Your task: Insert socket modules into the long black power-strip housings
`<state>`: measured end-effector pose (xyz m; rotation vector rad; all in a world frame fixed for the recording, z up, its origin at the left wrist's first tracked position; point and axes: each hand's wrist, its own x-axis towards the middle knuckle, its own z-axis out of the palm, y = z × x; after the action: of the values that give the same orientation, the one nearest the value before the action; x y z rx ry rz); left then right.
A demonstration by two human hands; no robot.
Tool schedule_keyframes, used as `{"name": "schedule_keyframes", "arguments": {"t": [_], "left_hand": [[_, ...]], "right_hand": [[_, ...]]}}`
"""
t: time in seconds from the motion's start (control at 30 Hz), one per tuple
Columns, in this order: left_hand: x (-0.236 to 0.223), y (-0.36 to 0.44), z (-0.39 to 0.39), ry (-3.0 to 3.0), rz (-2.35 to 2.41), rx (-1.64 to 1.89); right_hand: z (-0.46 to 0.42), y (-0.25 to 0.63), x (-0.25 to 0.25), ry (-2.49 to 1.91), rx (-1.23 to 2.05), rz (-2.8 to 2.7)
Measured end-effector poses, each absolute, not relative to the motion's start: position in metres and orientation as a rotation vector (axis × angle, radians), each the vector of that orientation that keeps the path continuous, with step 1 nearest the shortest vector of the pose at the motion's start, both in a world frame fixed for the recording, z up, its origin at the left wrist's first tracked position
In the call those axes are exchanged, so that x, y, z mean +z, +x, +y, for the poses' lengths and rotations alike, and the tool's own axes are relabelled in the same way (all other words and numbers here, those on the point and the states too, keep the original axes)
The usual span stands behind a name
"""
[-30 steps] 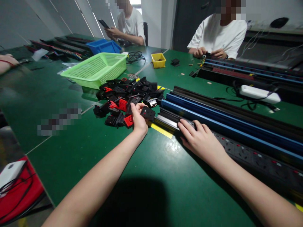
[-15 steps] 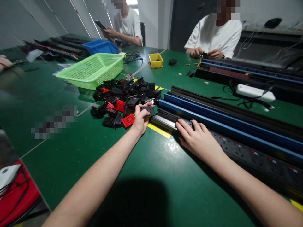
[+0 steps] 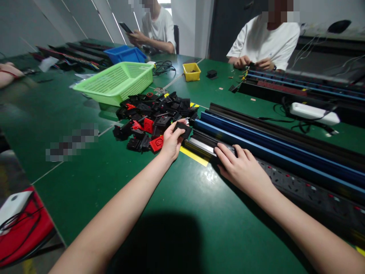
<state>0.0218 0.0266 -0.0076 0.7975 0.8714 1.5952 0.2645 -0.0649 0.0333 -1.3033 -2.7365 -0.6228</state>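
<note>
Between the thumb and fingers of my left hand [image 3: 172, 141] is a black socket module [image 3: 183, 130], held tilted just above the near end of a power strip. This long black power strip [image 3: 269, 170] has a row of outlets with small red parts, and its near end shows an unfilled channel with a pale metal stretch [image 3: 202, 145]. My right hand [image 3: 242, 164] grips the strip beside that stretch, fingers bent over the top and thumb at the near side. A heap of black socket modules [image 3: 164, 121] with a few red sockets [image 3: 156, 144] lies by my left hand.
Blue rails [image 3: 228, 130] lie along the strip's far side. Behind the heap stand a green basket [image 3: 114, 82], a blue bin [image 3: 125, 55] and a yellow box [image 3: 191, 72]. Across the table, one person holds a phone; another handles parts. A white adapter [image 3: 315, 113] lies at right.
The socket module in my left hand has turned, its slotted face no longer showing. My right hand stays on the strip. The whole view has shifted slightly.
</note>
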Motion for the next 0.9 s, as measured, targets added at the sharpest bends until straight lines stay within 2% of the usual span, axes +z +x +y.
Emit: {"name": "schedule_keyframes", "arguments": {"t": [0.3, 0.6, 0.9], "left_hand": [[-0.017, 0.025, 0.034, 0.854, 0.96, 1.688], [-0.015, 0.025, 0.029, 1.078, 1.043, 1.715], [-0.015, 0.025, 0.028, 1.121, 1.216, 1.684]], "right_hand": [[-0.065, 0.265, 0.033, -1.298, -0.701, -2.757], [-0.066, 0.267, 0.033, -1.27, -0.563, -2.734], [-0.054, 0.249, 0.048, -1.591, -0.362, -2.655]]}}
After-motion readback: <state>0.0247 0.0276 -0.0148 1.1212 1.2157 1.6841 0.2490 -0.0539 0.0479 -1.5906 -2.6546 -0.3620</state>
